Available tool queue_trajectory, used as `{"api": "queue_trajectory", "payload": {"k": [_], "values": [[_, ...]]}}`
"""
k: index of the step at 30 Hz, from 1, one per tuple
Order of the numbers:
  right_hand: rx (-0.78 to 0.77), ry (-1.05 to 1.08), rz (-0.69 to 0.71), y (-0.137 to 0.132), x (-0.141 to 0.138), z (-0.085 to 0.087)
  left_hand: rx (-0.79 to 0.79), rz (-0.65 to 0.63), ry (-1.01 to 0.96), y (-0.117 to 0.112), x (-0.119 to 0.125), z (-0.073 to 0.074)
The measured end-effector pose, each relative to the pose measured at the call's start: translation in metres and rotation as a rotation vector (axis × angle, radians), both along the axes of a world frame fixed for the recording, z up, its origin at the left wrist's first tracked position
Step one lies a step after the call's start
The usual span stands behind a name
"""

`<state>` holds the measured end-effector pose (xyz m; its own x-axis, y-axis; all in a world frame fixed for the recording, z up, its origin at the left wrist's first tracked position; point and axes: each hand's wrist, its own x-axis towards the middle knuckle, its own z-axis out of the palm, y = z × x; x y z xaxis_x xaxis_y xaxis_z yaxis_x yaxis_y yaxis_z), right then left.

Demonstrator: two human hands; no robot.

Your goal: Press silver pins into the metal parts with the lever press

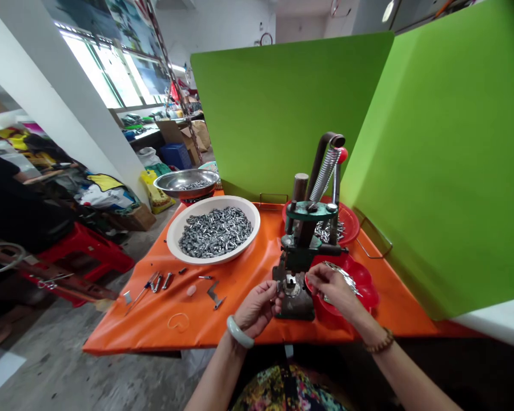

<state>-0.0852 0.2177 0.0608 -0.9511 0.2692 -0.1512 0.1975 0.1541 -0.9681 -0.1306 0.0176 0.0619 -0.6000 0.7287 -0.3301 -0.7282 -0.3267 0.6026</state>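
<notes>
A green hand press (302, 242) with a spring and a lever stands on the orange table cover. My left hand (259, 308) is at the left of its base, thumb and fingers pinched around a small dark metal part (279, 287) beside the press's lower fixture. To the right of that fixture is my right hand (332, 285), its thumb and fingertips pressed together; what they hold, if anything, is too small to make out. Under and behind this hand lies a red scalloped bowl (370, 294) with thin shiny metal pieces (346, 279), partly covered by the hand.
A white basin (256, 220) full of small metal cylinders stands left of the press, a steel bowl (163, 184) behind it. Behind the press is a red basin (353, 220). Loose tools (156, 282) lie front left. Green panels (282, 114) border the back and right.
</notes>
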Motion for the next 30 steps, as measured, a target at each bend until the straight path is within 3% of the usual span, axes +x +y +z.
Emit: {"api": "queue_trajectory", "payload": {"k": [4,8,15,22,26,30], "values": [[-0.184,0.026,0.098,-0.039,0.015,0.001,-0.015,-0.032,0.062,0.004,0.002,-0.006],[-0.077,0.107,0.079,-0.051,0.014,0.006,-0.042,-0.037,0.097,0.008,0.005,-0.012],[0.073,0.091,0.135,-0.044,0.013,0.007,-0.168,-0.026,0.237,0.016,0.008,-0.027],[0.251,0.106,0.058,-0.023,-0.004,-0.021,-0.609,0.176,0.654,0.026,-0.01,-0.057],[0.439,0.138,0.047,-0.023,-0.016,-0.032,-0.732,0.191,0.792,0.035,-0.02,-0.057],[0.485,0.168,0.082,-0.024,-0.021,-0.034,-0.732,0.205,0.917,0.045,-0.027,-0.057]]}}
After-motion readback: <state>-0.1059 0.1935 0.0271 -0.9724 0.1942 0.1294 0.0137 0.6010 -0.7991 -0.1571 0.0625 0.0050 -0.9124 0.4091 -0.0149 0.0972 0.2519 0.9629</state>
